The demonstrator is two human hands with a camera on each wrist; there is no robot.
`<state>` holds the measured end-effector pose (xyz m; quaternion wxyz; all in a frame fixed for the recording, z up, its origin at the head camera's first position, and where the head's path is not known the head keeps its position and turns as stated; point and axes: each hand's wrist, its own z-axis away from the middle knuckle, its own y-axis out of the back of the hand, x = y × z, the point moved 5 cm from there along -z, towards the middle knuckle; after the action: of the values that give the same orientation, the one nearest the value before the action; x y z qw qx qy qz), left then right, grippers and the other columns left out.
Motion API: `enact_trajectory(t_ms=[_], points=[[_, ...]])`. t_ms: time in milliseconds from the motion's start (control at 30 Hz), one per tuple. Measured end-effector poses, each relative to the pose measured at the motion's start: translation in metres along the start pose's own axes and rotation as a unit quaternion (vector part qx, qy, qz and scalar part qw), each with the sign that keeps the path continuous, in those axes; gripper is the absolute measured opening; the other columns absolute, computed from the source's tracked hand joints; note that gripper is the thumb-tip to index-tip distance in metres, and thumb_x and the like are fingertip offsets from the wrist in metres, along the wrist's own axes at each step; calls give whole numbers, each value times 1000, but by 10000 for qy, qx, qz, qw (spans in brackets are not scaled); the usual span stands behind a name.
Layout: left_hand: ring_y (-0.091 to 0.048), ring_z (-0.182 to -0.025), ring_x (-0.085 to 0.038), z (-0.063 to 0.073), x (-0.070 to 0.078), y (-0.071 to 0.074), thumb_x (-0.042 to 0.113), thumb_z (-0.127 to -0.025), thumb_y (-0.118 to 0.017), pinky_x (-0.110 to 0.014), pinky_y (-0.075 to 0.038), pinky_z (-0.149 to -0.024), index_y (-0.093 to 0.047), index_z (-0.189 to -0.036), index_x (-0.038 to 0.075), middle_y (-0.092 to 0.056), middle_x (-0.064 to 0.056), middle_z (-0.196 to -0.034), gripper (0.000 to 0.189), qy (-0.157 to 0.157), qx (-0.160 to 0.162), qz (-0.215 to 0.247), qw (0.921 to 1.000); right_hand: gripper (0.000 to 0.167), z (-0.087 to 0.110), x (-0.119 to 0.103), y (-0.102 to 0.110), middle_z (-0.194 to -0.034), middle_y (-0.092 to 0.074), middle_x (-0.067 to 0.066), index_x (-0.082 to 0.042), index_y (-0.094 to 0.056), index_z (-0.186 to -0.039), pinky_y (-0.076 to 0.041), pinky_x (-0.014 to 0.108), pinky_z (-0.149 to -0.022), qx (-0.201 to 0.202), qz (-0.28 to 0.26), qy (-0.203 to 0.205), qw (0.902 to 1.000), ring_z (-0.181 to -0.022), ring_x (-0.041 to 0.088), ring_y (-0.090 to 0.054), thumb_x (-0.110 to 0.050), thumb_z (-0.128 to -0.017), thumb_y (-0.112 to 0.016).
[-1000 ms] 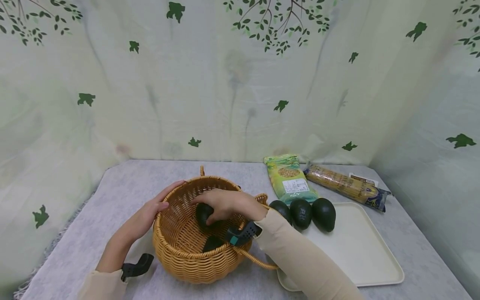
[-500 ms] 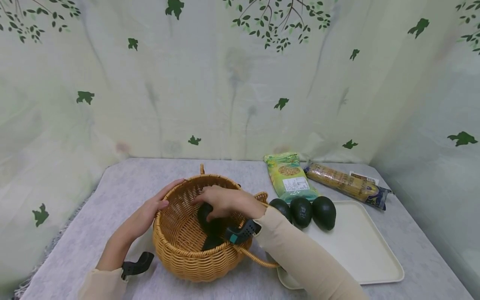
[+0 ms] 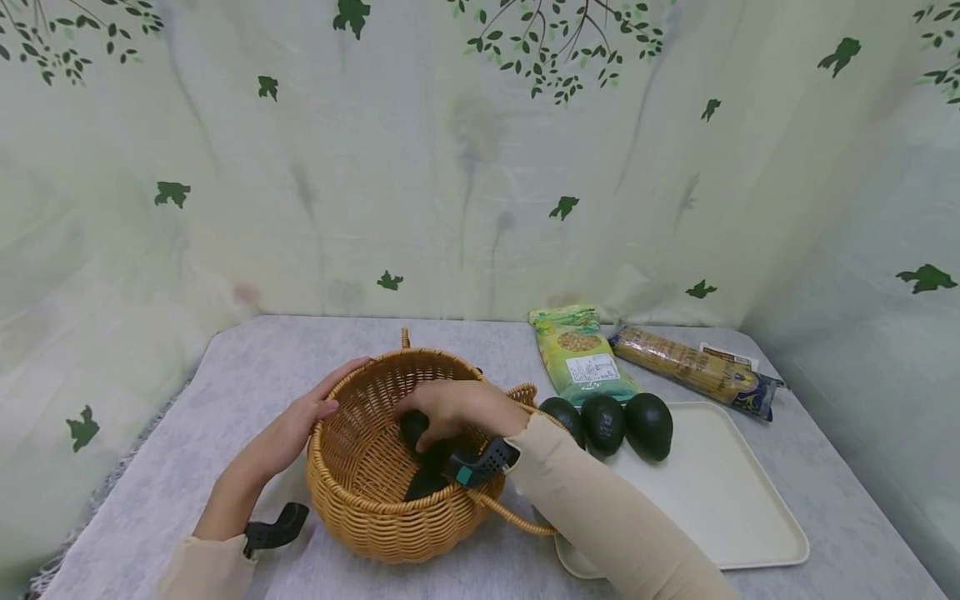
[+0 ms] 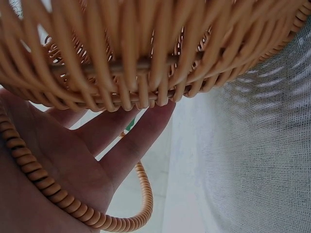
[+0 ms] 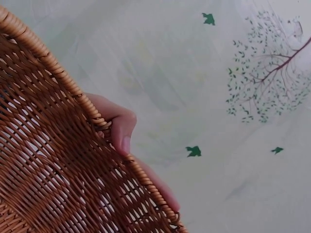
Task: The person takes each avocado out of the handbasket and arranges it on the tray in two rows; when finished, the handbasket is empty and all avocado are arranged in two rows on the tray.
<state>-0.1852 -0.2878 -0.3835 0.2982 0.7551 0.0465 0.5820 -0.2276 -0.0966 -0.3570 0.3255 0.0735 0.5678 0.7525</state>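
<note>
My left hand [image 3: 288, 429] steadies the wicker basket [image 3: 397, 529] at its left rim. In the right wrist view the left thumb [image 5: 125, 138] hooks over the rim, while the left wrist view shows the fingers [image 4: 141, 136] spread against the woven outside. A basket handle [image 4: 143, 194] loops across that palm. Inside the basket, my right hand [image 3: 450, 408] grips a dark green avocado [image 3: 412, 427], its lower part in shadow. Another dark avocado [image 3: 426, 485] lies near the basket's front wall, partly covered by the wrist camera.
Three avocados, one of them at the tray's corner [image 3: 648, 427], sit along the left back of a cream tray [image 3: 720, 492]. Behind them lie a green and yellow food bag [image 3: 581, 354] and a long pack of pasta [image 3: 690, 371]. A second basket handle [image 3: 517, 521] sticks out toward the tray.
My right hand has shifted slightly right and lower inside the basket, with the avocado in its grip. The left hand and the basket have stayed in place.
</note>
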Motion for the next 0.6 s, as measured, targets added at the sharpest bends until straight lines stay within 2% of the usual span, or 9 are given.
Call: enact_trajectory(t_ms=[133,333,600], points=[[-24,-148,-50,0,0,0,23,-109,-30,-70,-36,-104,-23,-166,30,-23,-16,-169,57,-18,-10,-16,10000,54,0,2,-1,-146,-57,1,-18,-58,-145,-43,29,-109,-19,-87,-125,9999,-135,16,-53,-26,-94,-76],[-24,-148,-50,0,1,1,23,-109,-30,-71,-35,-104,-23,-166,31,-23,-16,-169,57,-53,-18,-10,10000,43,1,3,0,-128,-62,-1,-19,-60,-129,-48,27,-94,10,-243,-227,9994,-115,11,-59,-21,-91,-80],[-24,-148,-51,0,1,0,22,-109,-30,-71,-36,-104,-23,-165,30,-23,-16,-169,57,-57,-5,-5,10000,59,2,1,-2,-151,-54,0,-22,-56,-150,-41,29,-112,-95,-36,-243,9997,-140,16,-49,-22,-95,-76]])
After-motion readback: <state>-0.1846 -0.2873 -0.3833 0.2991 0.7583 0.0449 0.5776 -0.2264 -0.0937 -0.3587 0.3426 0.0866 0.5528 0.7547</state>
